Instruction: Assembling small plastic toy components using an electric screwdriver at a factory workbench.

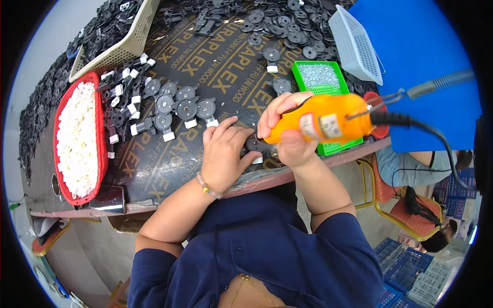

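Observation:
My right hand (292, 131) is wrapped round an orange electric screwdriver (321, 120), whose cable and coiled spring lead off to the right. The driver's nose points down and left, toward a black round plastic part (255, 143) with a white end piece near the table's front edge. My left hand (226, 154) grips this part against the table, with thumb and fingertips at its side. The driver's tip is hidden by my right fingers. Left of my left hand lie several assembled black discs (186, 109) with white tabs.
A red basket (100, 138) of white pieces stands at the left, beside loose black parts. The green tray (336, 92) holds small metal screws, right by the driver. A grey basket (354, 46), heaped black discs (292, 36) and a beige basket (115, 54) lie farther back. Someone sits at the right.

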Demonstrator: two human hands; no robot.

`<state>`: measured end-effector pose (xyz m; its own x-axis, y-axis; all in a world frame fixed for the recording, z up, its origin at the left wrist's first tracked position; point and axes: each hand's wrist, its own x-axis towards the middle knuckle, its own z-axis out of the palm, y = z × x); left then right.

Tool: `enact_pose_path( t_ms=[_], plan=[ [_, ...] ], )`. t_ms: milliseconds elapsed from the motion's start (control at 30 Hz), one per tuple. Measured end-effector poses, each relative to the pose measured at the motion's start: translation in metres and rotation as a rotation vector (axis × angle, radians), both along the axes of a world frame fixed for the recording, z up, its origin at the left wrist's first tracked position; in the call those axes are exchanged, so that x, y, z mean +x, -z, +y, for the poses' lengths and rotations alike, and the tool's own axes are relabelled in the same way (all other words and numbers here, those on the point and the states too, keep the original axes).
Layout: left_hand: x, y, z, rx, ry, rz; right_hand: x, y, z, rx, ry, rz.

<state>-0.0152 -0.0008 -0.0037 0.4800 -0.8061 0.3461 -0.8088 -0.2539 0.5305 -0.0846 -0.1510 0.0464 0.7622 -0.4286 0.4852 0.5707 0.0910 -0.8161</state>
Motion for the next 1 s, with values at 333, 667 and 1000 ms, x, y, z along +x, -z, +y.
enact_pose_path(
  t_ms=[333, 667, 1000],
  plan=[
    [-0.003, -0.001, 0.000, 0.035, -0.025, -0.030, -0.065, -0.011, -0.115, -0.172, 0.581, 0.014],
    [-0.003, -0.001, 0.000, 0.046, -0.033, -0.030, -0.075, 0.015, -0.129, -0.148, 0.587, 0.043],
    [-0.002, 0.000, 0.000, 0.025, -0.039, -0.049, -0.074, 0.013, -0.122, -0.137, 0.613, 0.028]
  ],
)
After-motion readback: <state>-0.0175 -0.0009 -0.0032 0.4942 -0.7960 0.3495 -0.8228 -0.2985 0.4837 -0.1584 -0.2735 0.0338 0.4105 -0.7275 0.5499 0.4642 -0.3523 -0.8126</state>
